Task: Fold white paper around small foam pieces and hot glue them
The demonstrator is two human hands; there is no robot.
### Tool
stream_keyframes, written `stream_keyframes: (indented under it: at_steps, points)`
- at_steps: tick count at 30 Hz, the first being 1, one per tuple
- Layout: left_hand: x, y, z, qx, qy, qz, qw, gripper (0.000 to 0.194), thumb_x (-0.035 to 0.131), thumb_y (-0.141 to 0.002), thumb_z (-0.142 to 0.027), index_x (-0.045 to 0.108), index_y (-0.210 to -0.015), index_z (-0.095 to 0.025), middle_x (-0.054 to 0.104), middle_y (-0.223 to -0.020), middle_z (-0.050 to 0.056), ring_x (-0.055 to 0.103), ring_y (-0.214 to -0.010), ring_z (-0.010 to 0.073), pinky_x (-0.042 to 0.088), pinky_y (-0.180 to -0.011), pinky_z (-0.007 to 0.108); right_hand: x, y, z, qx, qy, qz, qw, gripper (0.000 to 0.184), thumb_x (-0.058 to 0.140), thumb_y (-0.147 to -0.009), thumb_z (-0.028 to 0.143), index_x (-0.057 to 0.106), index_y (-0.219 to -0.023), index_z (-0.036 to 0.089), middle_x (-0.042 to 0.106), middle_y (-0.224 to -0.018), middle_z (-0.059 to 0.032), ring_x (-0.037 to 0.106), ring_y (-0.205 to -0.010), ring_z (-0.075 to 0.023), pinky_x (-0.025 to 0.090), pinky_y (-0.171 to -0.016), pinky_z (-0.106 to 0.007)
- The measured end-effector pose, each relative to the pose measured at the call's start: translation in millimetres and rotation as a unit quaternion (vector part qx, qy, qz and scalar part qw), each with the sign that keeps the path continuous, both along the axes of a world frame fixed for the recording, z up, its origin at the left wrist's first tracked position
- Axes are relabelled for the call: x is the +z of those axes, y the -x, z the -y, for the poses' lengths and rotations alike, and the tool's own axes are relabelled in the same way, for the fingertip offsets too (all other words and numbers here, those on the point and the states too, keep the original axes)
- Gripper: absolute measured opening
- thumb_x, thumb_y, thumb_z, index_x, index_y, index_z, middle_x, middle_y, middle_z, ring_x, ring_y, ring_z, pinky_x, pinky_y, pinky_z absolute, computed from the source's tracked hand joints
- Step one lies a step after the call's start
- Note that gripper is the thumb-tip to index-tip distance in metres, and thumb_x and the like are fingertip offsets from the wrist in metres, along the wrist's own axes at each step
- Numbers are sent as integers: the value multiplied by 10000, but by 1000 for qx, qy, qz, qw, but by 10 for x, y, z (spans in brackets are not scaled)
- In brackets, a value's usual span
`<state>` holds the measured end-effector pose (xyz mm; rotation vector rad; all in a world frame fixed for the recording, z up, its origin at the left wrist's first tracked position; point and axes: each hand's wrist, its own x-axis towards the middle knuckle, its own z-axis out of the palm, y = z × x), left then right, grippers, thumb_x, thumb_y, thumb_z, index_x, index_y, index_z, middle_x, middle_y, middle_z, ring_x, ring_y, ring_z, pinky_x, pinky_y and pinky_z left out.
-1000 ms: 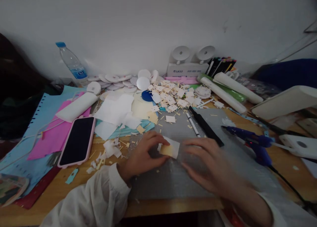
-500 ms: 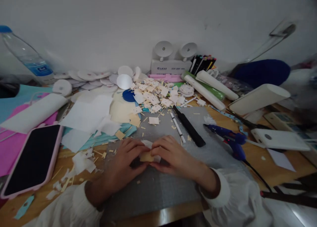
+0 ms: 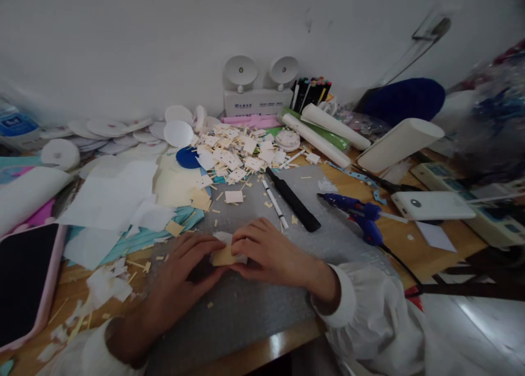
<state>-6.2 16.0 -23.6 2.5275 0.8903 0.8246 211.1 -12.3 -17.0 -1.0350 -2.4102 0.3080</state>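
Note:
Between my two hands is a small yellow paper piece [image 3: 223,256], with white paper showing behind it. My left hand [image 3: 186,269] pinches its left end, thumb below and fingers above. My right hand [image 3: 268,253] grips its right end, fingers curled over it. Both hands are just above the grey cutting mat [image 3: 262,310]. A small cream paper rectangle [image 3: 233,196] lies on the mat beyond my fingers. Past it spreads a heap of small cream paper pieces with thin strips [image 3: 229,154]. A white pen [image 3: 274,203] and a black-handled tool [image 3: 293,200] lie beyond my right hand.
At right lie a blue glue gun [image 3: 361,214] with its cord and a white power bank [image 3: 432,205]. White sheets [image 3: 110,187], paper scraps [image 3: 104,283] and a phone [image 3: 24,283] are at left. Rolls [image 3: 315,140] and a twin-lamp unit [image 3: 258,99] stand along the back.
The view has turned to the right, so everything sits further left in the picture. Both hands still hold the paper piece, and more of its yellow face shows.

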Motion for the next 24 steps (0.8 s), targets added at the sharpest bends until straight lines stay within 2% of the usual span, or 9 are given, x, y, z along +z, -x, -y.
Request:
stream_keyframes:
  at_steps: [4, 7, 13, 19, 24]
  points:
    - [37, 10, 31, 36, 10, 27, 999, 301, 619, -806, -247, 560, -1101, -240, 595, -1078, 62, 557, -995, 232, 461, -847, 384, 29, -51, 3, -28, 12, -32, 999, 125, 558, -882, 305, 557, -926, 188, 610, -989, -40, 528, -926, -162, 385, -827, -323]
    - [94, 44, 51, 55, 30, 51, 997, 247, 522, -824, -138, 597, -1046, -217, 606, -1032, 62, 547, -985, 221, 446, -851, 387, 23, -93, 13, -50, 18, -57, 997, 126, 569, -876, 295, 562, -945, 191, 603, -1008, -50, 523, -955, -177, 395, -848, -335]
    - [156, 109, 26, 12, 8, 54, 998, 284, 449, -764, -58, 672, -847, -212, 700, -862, 23, 559, -883, 220, 408, -844, 435, -19, -103, 23, -51, 12, -53, 997, 119, 579, -864, 273, 596, -961, 207, 597, -979, -54, 539, -915, -181, 416, -807, -349]
    - [95, 112, 23, -15, -36, 31, 999, 291, 481, -719, -14, 669, -823, -209, 735, -858, -4, 574, -886, 213, 387, -844, 435, -28, -71, 51, -39, 29, -36, 998, 99, 570, -873, 247, 614, -954, 212, 588, -977, -62, 532, -907, -187, 413, -783, -364]
    - [47, 108, 38, -17, -30, 6, 999, 302, 491, -710, -8, 685, -817, -214, 738, -850, -11, 576, -901, 210, 361, -883, 438, -79, -39, 64, -42, 28, -4, 999, 119, 581, -864, 244, 624, -974, 226, 597, -971, -58, 539, -893, -196, 416, -761, -367]
